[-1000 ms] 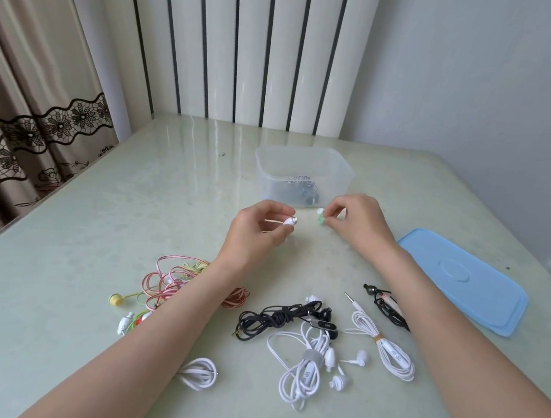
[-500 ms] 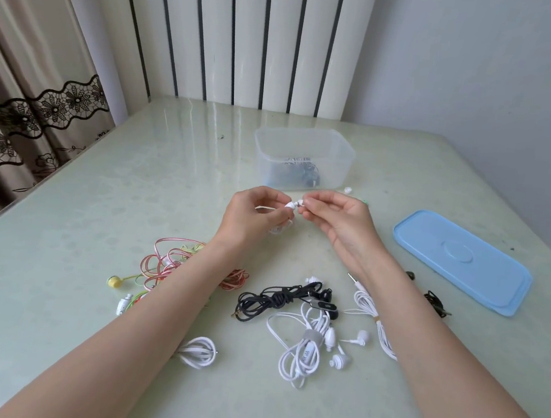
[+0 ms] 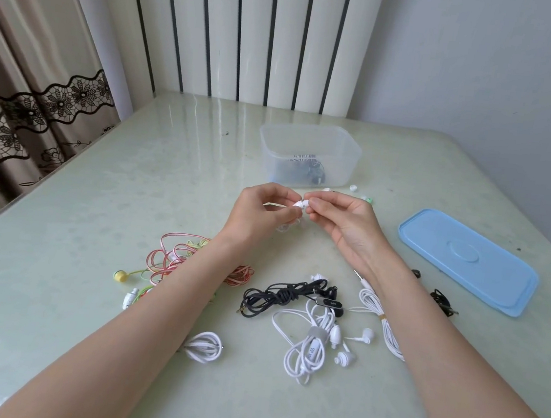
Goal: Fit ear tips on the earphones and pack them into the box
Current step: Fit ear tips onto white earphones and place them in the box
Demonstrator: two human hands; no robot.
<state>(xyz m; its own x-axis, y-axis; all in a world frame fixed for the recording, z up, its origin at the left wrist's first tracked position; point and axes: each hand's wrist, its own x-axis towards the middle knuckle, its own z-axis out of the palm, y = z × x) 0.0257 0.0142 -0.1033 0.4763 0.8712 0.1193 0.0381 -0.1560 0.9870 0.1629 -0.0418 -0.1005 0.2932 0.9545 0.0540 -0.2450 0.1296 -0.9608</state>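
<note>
While both hands meet above the middle of the table (image 3: 77,220), the left hand (image 3: 259,214) pinches a white earbud (image 3: 299,204) between thumb and fingers, its thin white cord trailing back under the palm. The right hand (image 3: 341,219) has its fingers closed on the earbud's tip end; whether an ear tip is held there cannot be told.

Just beyond the hands, toward the far edge, stands a clear box (image 3: 307,154) with dark earphones in it. Loose ear tips, one white (image 3: 353,187) and one green (image 3: 367,198), lie on the table just right of the box. A blue lid (image 3: 467,261) lies flat near the right edge.

Nearer the front edge, under the forearms, lie more earphones: a pink and yellow tangle (image 3: 179,259) on the left, a small white coil (image 3: 203,345), a black bundle (image 3: 284,296), a white set (image 3: 310,346) and a white cord (image 3: 381,320) partly hidden by the right forearm.
</note>
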